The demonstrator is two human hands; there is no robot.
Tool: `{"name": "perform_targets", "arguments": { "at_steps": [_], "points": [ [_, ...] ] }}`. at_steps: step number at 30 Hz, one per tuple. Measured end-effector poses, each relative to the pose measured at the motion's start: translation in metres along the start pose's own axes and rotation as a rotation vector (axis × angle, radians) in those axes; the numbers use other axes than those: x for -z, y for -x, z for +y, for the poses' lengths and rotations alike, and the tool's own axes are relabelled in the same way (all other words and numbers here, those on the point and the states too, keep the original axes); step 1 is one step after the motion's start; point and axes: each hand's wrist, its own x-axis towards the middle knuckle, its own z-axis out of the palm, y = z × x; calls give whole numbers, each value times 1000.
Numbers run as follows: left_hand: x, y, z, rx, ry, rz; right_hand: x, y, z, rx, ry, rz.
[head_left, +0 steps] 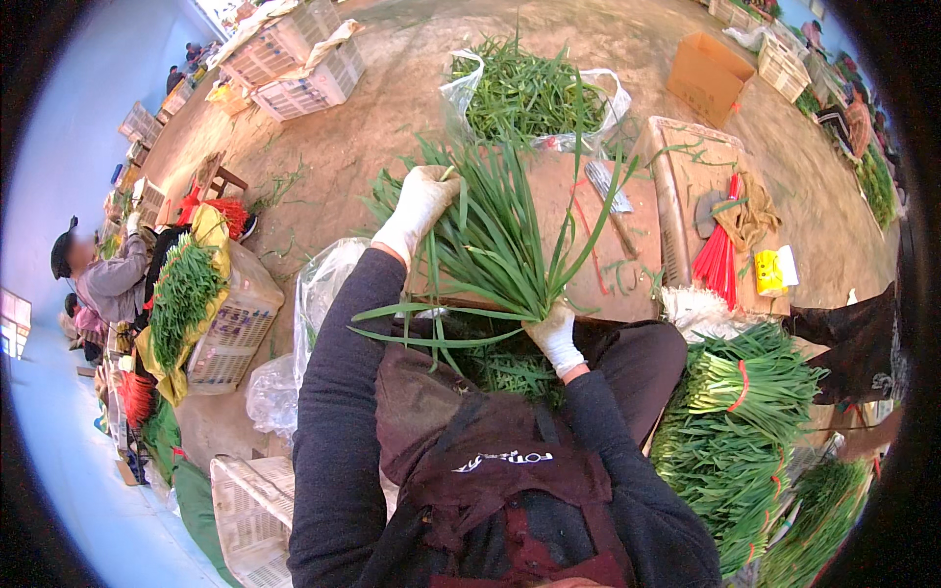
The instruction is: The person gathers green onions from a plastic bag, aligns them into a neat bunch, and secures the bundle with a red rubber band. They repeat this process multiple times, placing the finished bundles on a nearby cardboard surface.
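Note:
A loose bunch of garlic chives [510,235], with long flat green leaves, fans out in front of my lap. White-gloved, my right hand [557,338] is closed round its gathered near end. My left hand [426,208], also gloved, is up at the left side of the leaves, fingers closed on a chive stalk whose pale tip pokes out beside the thumb. Several long leaves droop leftward over my left forearm and lap. Beyond the bunch lies a reddish-brown board [549,186] with a knife-like tool [610,191] on it.
Past the board sits an open plastic bag of loose greens [529,93]. On a crate to the right are red ties [720,255], a brown cloth [750,211] and a yellow packet [771,272]. Tied bundles [735,382] pile up at my right. A co-worker [108,279] sits far left.

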Motion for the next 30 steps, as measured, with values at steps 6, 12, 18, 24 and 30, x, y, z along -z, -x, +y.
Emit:
{"name": "perform_targets", "arguments": {
  "at_steps": [6, 12, 18, 24, 30],
  "points": [
    [73, 39, 56, -128, 439, -25, -8, 4, 12, -108, -21, 10],
    [30, 147, 74, -80, -151, -785, -12, 0, 21, -44, 48, -32],
    [10, 127, 75, -394, -495, -154, -15, -2, 20, -109, 154, -52],
    [-23, 87, 43, -515, -863, -218, -5, -1, 13, -2, 43, 52],
    [-4, 60, 21, -554, -846, 171, -10, -2, 15, -201, 76, -20]
  ]
}}
